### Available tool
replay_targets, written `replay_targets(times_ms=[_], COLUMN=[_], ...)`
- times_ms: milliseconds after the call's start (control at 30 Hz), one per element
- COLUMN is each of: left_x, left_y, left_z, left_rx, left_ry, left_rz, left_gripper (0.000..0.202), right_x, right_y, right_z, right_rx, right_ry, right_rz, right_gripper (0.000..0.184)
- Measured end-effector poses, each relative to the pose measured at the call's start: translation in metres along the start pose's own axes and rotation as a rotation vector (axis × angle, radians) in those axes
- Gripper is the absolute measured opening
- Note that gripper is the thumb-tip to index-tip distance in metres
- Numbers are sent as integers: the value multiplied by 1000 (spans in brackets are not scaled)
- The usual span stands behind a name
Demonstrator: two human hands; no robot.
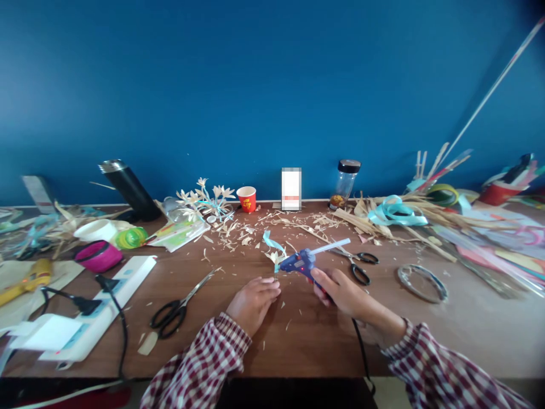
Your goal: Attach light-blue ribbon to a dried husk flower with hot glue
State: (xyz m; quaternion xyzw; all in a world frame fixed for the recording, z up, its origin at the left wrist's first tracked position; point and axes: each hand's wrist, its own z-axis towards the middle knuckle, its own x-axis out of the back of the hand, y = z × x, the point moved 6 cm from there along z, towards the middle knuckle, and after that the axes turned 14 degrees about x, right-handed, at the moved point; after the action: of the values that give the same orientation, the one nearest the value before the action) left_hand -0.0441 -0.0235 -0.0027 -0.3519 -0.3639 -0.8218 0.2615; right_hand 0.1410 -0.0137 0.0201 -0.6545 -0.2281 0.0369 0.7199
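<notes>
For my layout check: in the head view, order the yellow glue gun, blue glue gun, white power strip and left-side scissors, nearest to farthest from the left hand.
From the left hand:
1. Blue glue gun, in the right hand.
2. Left-side scissors, on its left.
3. White power strip, left of the scissors.
4. Yellow glue gun, far left.

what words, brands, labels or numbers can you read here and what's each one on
None can be read with certainty.
Red cup at the middle back: gold marking, too small to make out.
White upright rectangle near the wall: pixelated, unreadable.
Blue glue gun: pale label, too small and blurred.
</notes>
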Motion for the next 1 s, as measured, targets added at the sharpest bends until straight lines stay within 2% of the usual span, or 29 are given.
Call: replay_targets(times_ms=[133,400,533,733,900,1000], left_x=[-3,5,7,5,3,3], left_y=[-2,7,9,7,4,4], left_z=[-1,4,5,3,2,2], left_rx=[-14,-23,-30,-30,-5,5], left_ry=[1,-52,-42,-40,-37,-45], left_rz=[0,56,55,45,31,37], left_gripper=[24,23,23,23,24,24], right_x=[-1,2,0,1,3,4], right_y=[0,2,4,5,6,7], right_z=[4,1,4,7,1,-1], right_rx=[17,-7,10,40,1,-8], right_ry=[3,26,26,57,15,41], right_rz=[3,-23,1,0,-23,4], right_gripper=[43,43,42,43,44,43])
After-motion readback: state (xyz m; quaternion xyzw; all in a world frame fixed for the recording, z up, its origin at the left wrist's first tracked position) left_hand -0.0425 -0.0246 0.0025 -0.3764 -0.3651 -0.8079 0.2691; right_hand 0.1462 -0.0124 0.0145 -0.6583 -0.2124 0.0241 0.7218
